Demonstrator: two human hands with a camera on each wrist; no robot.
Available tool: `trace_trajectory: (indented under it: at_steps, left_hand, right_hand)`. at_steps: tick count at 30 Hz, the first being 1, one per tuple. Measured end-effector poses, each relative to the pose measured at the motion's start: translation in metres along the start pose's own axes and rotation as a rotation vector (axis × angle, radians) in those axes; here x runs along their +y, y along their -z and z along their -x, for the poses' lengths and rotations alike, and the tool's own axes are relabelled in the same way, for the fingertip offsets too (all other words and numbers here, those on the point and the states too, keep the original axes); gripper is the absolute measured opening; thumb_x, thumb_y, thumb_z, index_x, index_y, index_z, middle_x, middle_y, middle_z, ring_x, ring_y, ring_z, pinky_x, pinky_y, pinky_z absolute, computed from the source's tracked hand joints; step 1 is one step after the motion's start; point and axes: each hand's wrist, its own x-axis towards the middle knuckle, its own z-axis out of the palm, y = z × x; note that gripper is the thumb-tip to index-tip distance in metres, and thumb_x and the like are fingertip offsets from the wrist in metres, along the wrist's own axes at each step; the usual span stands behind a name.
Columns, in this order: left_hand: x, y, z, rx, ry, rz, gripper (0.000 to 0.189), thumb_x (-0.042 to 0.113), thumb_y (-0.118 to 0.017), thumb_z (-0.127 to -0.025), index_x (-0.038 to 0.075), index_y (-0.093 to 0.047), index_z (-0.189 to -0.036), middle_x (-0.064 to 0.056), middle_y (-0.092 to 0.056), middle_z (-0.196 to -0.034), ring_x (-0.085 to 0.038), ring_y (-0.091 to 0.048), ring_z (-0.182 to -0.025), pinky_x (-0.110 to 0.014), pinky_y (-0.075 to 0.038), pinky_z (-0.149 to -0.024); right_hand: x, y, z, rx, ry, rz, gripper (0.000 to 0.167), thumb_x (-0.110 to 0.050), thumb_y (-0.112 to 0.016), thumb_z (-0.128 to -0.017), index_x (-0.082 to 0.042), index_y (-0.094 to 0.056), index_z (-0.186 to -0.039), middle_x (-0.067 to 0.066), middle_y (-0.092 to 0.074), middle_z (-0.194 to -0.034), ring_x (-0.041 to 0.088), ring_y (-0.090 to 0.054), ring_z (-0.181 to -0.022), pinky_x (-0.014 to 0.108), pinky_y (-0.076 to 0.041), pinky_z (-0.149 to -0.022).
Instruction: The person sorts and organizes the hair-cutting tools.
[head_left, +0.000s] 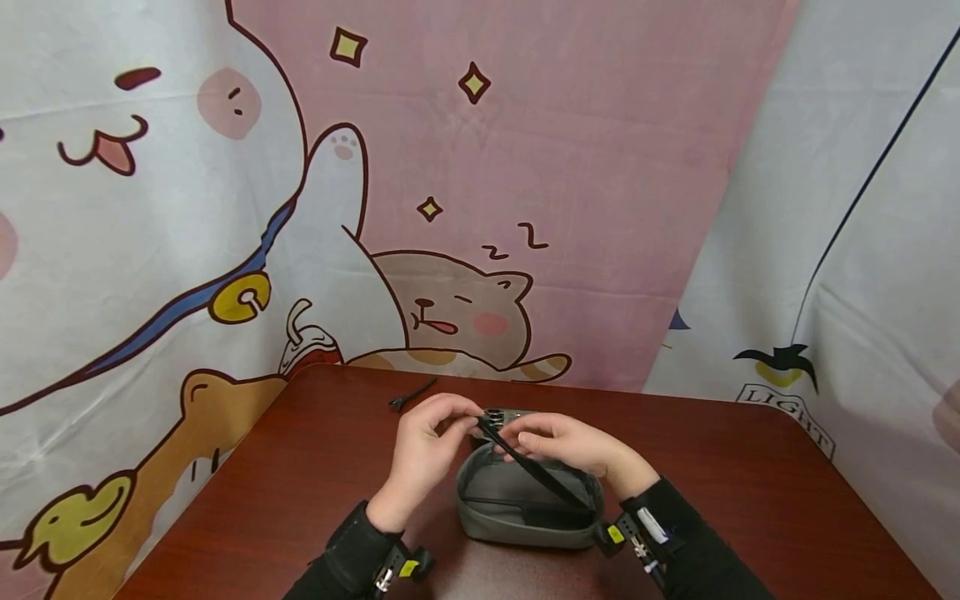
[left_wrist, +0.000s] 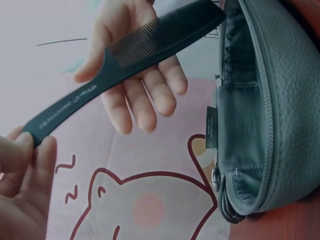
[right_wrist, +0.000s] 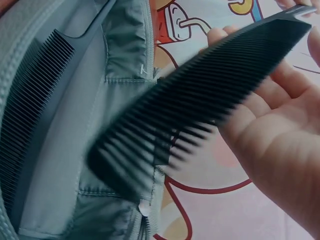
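A black comb (head_left: 538, 473) with a long handle slants over the open grey zip bag (head_left: 517, 533). The thumb and fingers of my left hand (head_left: 427, 450) pinch the end of its handle, as the left wrist view shows. My right hand (head_left: 577, 446) is behind the comb with the palm turned up and the fingers loosely spread. Whether those fingers touch the comb I cannot tell. Inside the bag lies a second black comb (right_wrist: 37, 115), its teeth along the bag's wall in the right wrist view.
On the brown table (head_left: 300, 500), a thin black item (head_left: 411, 395) lies to the far left of the bag. Behind the bag, the grey opened lid (head_left: 510, 414) is partly hidden by my hands. A cartoon-print cloth (head_left: 600, 167) hangs beyond the table.
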Motion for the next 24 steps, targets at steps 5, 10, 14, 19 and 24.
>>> trace_trajectory:
  at_steps: [5, 10, 14, 19, 24]
  left_hand:
    - [0.002, 0.003, -0.001, -0.013, -0.102, 0.059, 0.02, -0.01, -0.072, -0.082, 0.008, -0.073, -0.09, -0.004, -0.069, -0.091, -0.018, -0.061, -0.071, -0.03, -0.049, -0.057]
    - [0.018, 0.009, -0.004, -0.059, -0.232, 0.129, 0.027, -0.02, -0.07, -0.078, 0.005, -0.071, -0.089, -0.011, -0.068, -0.089, -0.02, -0.062, -0.075, -0.026, -0.05, -0.062]
    - [0.024, 0.011, -0.006, -0.074, -0.331, 0.176, 0.031, -0.025, -0.068, -0.076, 0.003, -0.07, -0.09, -0.012, -0.067, -0.089, -0.02, -0.064, -0.082, -0.026, -0.054, -0.07]
    - [0.021, 0.011, -0.008, -0.071, -0.421, 0.207, 0.034, -0.028, -0.068, -0.073, 0.001, -0.069, -0.091, -0.014, -0.066, -0.088, -0.023, -0.064, -0.082, -0.025, -0.054, -0.072]
    - [0.015, 0.011, -0.008, -0.066, -0.474, 0.215, 0.04, -0.03, -0.068, -0.069, 0.001, -0.069, -0.093, -0.015, -0.066, -0.089, -0.025, -0.065, -0.084, -0.027, -0.054, -0.075]
  right_hand:
    - [0.004, -0.001, 0.0, -0.076, 0.039, -0.066, 0.041, -0.021, -0.044, -0.107, 0.01, -0.053, -0.133, 0.027, -0.062, -0.122, 0.032, -0.064, -0.11, 0.054, -0.044, -0.098]
    - [0.005, -0.002, -0.001, -0.121, 0.104, -0.057, 0.035, -0.016, -0.046, -0.106, 0.012, -0.057, -0.126, 0.03, -0.063, -0.112, 0.024, -0.066, -0.099, 0.062, -0.045, -0.09]
    - [0.005, -0.002, -0.001, -0.13, 0.134, -0.046, 0.032, -0.014, -0.046, -0.106, 0.009, -0.06, -0.123, 0.019, -0.067, -0.105, 0.018, -0.066, -0.093, 0.049, -0.053, -0.085]
    - [0.005, -0.001, 0.0, -0.129, 0.145, -0.033, 0.031, -0.016, -0.047, -0.106, 0.009, -0.062, -0.118, 0.015, -0.067, -0.101, 0.015, -0.067, -0.089, 0.034, -0.054, -0.079]
    - [0.008, 0.0, -0.001, -0.146, 0.177, -0.063, 0.03, -0.013, -0.046, -0.106, 0.012, -0.061, -0.112, 0.021, -0.064, -0.101, 0.014, -0.065, -0.086, 0.037, -0.054, -0.078]
